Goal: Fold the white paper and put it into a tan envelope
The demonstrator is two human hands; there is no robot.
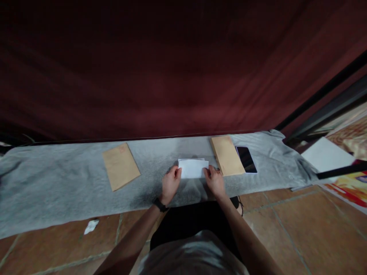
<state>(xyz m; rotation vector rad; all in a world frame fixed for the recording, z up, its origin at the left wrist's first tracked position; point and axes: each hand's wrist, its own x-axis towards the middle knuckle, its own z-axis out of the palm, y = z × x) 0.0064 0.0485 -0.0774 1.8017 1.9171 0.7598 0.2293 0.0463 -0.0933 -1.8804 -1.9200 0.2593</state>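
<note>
A folded white paper (pixel 193 169) is held level between both hands over the grey cloth. My left hand (pixel 171 184), with a black band on its wrist, pinches the paper's left edge. The right edge is gripped between thumb and fingers by my right hand (pixel 214 181). Just beyond my right hand lies a stack of brown envelopes (pixel 227 156), with a dark-screened phone (pixel 247 159) beside it. A brown envelope (pixel 120 166) with a faint reddish mark rests apart, to the left of my left hand.
The long grey cloth surface (pixel 71 179) runs across the view before a dark red curtain (pixel 160 76). A crumpled white scrap (pixel 91 226) lies on the tiled floor (pixel 301 225). At the right are dark metal bars, a white sheet (pixel 328 156) and colourful printed packaging (pixel 349 187).
</note>
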